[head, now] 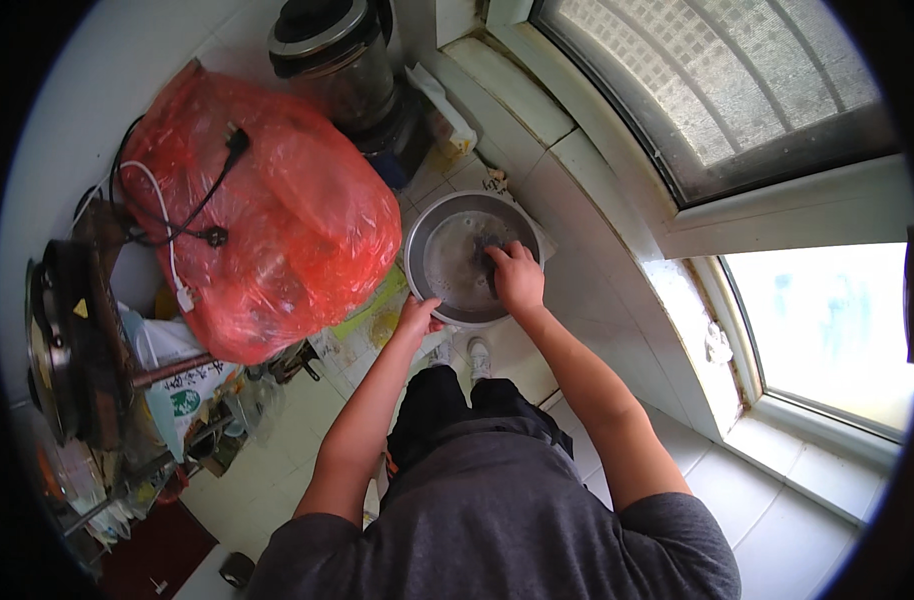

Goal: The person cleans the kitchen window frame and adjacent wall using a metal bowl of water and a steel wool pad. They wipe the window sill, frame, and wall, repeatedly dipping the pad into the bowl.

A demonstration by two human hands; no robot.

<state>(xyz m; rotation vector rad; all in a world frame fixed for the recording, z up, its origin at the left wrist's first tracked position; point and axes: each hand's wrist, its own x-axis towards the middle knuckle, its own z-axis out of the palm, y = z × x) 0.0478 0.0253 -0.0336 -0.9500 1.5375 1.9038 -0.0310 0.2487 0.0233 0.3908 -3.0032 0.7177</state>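
Observation:
A round metal basin (421, 266) is in front of me, with cloudy, bubbly water (449, 251) in it. My left hand (419, 315) grips its near-left rim, thumb on top and fingers beneath. Inside the basin, at its right side, my right hand (518, 276) has its fingertips on a dark thing (488, 249) in the water. What that dark thing is cannot be made out, and the fingertips are partly hidden against it.
On the left, a red plastic bag (299, 225) covers something bulky, with plugs and cords lying over it. Behind stands a blender-like appliance (352, 90). A cluttered rack (176, 367) holds bags and a round electric pan (59, 337). To the right are a tiled wall and windows (817, 322).

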